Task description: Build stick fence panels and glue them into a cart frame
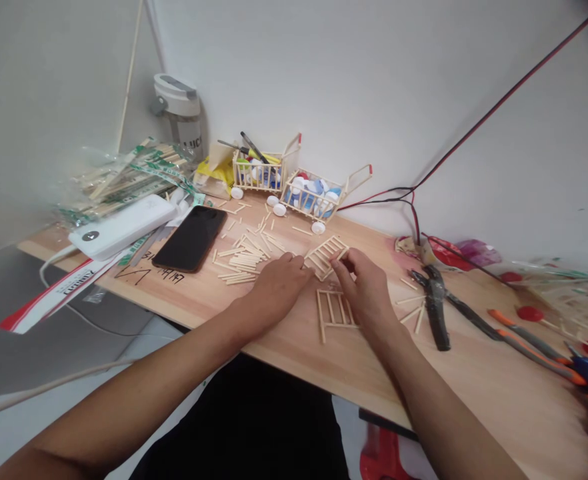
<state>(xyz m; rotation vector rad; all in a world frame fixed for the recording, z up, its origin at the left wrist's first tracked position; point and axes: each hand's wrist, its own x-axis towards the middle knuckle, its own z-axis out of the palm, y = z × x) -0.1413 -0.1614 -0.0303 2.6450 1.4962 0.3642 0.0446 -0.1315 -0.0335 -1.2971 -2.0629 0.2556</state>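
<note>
My left hand (283, 285) is closed at the left end of a small wooden stick frame (324, 252), its fingertips partly hidden. At the frame's right end, my right hand (364, 283) pinches it between thumb and fingers. A second stick frame (335, 308), ladder-like, lies flat on the table just below, its right part covered by my right hand. Left of my left hand is a heap of short cut wooden sticks (248, 257). A few more loose sticks (414, 312) lie right of my right hand.
Two miniature stick carts (259, 175) on white wheels, filled with bottle caps, stand by the wall. A phone (190, 239), a white power bank (123, 225) and bagged sticks (134, 170) lie left. Pliers (534, 350) and a black-handled tool (437, 310) lie right, near a red-black cable (494, 107).
</note>
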